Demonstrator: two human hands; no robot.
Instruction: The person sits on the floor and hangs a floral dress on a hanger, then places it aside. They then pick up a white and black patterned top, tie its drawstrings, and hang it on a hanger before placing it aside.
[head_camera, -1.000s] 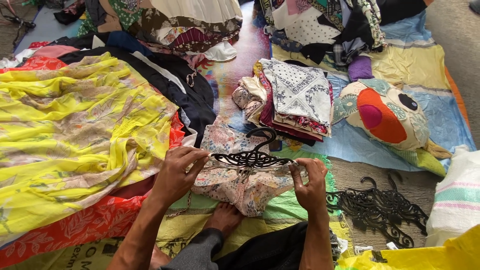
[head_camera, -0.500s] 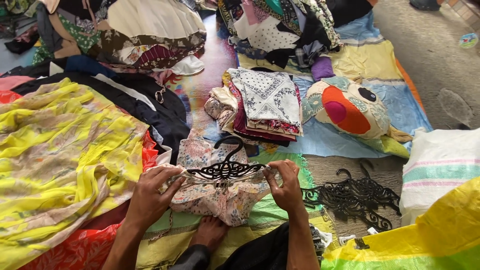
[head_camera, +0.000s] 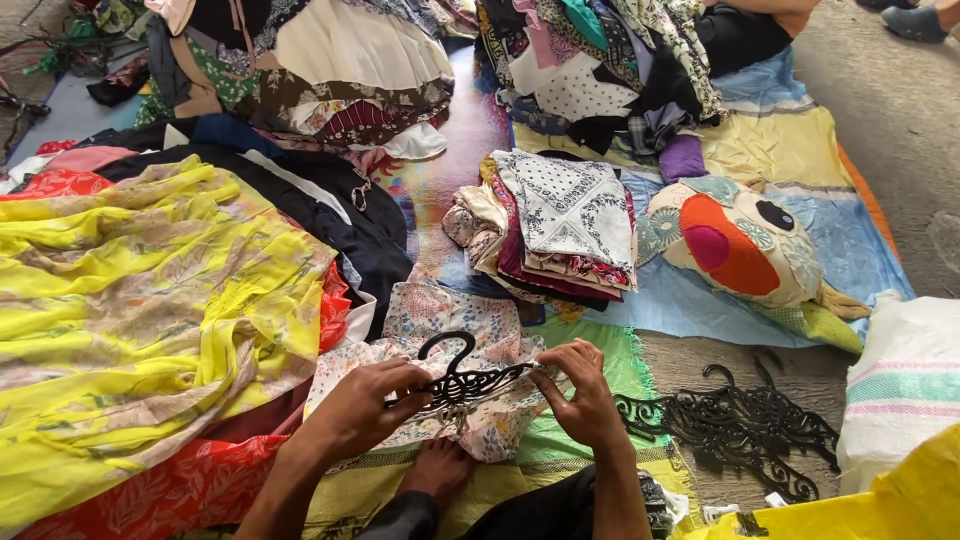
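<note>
Daylight fell on a grey concrete floor (head_camera: 900, 150) at two o'clock, while a blue-and-yellow patterned mat (head_camera: 800, 170) covered the ground beside it.

Two hands (head_camera: 365, 405) (head_camera: 585, 395), one held black hanger (head_camera: 462, 380), one folded clothes stack (head_camera: 550, 225), one pillow (head_camera: 740, 240).

Support surface: bare concrete floor (head_camera: 900, 130), largely covered by a patchwork ground sheet (head_camera: 800, 150) in blue and yellow panels. Directly on the concrete, a pile of black ornate hangers (head_camera: 735, 430) and a white striped sack (head_camera: 905, 385) are seen.
</note>
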